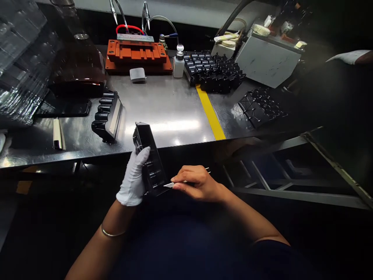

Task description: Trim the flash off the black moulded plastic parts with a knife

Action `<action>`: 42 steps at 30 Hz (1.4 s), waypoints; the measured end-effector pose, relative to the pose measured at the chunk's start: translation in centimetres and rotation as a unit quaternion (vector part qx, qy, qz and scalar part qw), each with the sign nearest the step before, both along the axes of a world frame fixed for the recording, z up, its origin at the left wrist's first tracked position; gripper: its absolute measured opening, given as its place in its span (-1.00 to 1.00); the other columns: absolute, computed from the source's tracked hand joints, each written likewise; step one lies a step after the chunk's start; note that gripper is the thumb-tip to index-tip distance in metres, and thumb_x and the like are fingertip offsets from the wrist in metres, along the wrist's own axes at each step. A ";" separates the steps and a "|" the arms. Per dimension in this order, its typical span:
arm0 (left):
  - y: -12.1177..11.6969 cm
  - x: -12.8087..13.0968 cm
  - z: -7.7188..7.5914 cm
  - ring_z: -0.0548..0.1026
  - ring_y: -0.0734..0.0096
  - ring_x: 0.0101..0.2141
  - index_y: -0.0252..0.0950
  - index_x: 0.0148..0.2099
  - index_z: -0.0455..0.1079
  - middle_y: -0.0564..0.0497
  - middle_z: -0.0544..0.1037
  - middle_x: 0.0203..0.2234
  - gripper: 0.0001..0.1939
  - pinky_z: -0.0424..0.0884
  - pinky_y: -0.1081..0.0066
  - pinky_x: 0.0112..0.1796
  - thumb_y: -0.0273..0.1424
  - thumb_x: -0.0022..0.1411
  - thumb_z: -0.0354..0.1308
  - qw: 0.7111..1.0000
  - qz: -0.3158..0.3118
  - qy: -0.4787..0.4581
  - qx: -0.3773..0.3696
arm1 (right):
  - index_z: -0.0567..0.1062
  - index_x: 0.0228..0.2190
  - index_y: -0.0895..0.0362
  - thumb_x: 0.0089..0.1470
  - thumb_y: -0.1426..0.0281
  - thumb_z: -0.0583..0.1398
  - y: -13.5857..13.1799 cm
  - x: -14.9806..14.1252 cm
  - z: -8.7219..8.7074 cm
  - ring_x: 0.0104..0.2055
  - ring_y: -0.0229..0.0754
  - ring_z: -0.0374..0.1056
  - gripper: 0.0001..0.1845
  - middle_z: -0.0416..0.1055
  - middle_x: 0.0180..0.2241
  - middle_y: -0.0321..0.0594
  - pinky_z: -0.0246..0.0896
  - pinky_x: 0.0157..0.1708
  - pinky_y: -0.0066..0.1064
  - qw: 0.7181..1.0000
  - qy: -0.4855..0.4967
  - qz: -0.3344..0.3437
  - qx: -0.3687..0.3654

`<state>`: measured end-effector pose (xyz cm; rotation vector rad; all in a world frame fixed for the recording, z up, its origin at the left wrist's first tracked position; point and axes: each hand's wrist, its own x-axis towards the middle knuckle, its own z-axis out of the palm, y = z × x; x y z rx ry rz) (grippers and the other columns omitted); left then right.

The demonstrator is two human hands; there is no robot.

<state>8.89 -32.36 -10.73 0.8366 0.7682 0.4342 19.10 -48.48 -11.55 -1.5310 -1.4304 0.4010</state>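
Note:
My left hand (130, 181), in a white glove, grips a black molded plastic part (155, 171) in front of the bench edge, thumb over its near side. The part is tilted, with its hollow side facing right. Bare and closed, my right hand (196, 182) pinches a craft knife (168, 185). The knife's pointed blade lies at the part's lower right edge; whether it touches cannot be made out. Most of the handle is hidden by my fingers. On the bench ahead to the left stands a similar black part (106, 116) with a light strip along its side.
A metal bench (163, 101) carries an orange fixture (136, 54), a white pump bottle (178, 64), stacked black parts (214, 72) and a separate black group (262, 105). Yellow tape (210, 112) crosses the bench. Clear plastic trays (20, 50) stand left; a grey box (268, 58) stands right.

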 end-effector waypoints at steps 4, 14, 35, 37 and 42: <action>-0.4 -0.5 -0.1 0.44 0.48 -0.42 -0.23 -0.15 0.44 0.12 0.46 -0.40 -0.65 0.41 0.45 -0.36 -0.20 0.03 0.34 0.997 -0.074 0.013 0.035 | 0.58 -0.33 0.12 0.15 0.34 0.20 1.1 1.1 -0.2 -0.45 -0.24 0.40 -0.85 0.52 -0.46 -0.18 0.33 -0.46 -0.42 0.999 0.016 -0.038 0.007; -0.4 -3.1 0.5 0.47 0.08 -0.06 -0.17 -0.08 0.47 -0.08 0.56 -0.25 -0.63 0.46 0.24 -0.12 -0.17 0.07 0.30 0.955 -0.289 0.013 0.062 | 0.60 -0.37 0.09 0.12 0.27 0.21 2.1 5.9 1.0 -0.39 -0.22 0.43 -0.81 0.54 -0.42 -0.21 0.33 -0.36 -0.37 0.983 -0.011 -0.179 0.028; 1.7 -4.5 -1.9 0.54 0.12 -0.32 -0.36 -0.18 0.55 -0.12 0.59 -0.43 -0.43 0.46 0.16 -0.20 0.05 0.11 0.08 0.859 -0.513 0.002 0.010 | 0.58 -0.33 0.20 0.11 0.36 0.26 1.4 6.4 1.7 -0.41 -0.31 0.42 -0.85 0.50 -0.42 -0.17 0.31 -0.42 -0.51 0.994 -0.052 -0.003 0.092; 1.2 -4.2 -1.9 0.53 0.11 -0.25 -0.32 -0.13 0.54 -0.11 0.60 -0.32 -0.49 0.45 0.16 -0.17 0.00 0.11 0.12 0.864 -0.501 -0.005 0.045 | 0.56 -0.34 0.19 0.15 0.37 0.23 1.6 5.8 1.1 -0.40 -0.31 0.42 -0.86 0.51 -0.43 -0.19 0.32 -0.39 -0.50 0.991 -0.015 -0.081 0.110; 1.4 -3.7 -0.7 0.45 0.12 -0.04 -0.15 -0.02 0.49 -0.06 0.56 -0.13 -0.62 0.36 0.17 -0.02 -0.12 0.18 0.11 0.895 -0.427 -0.003 0.131 | 0.50 -0.42 0.20 0.24 0.42 0.10 1.2 4.4 1.3 -0.51 -0.36 0.34 -0.76 0.44 -0.53 -0.27 0.24 -0.47 -0.54 0.991 -0.084 -0.102 0.014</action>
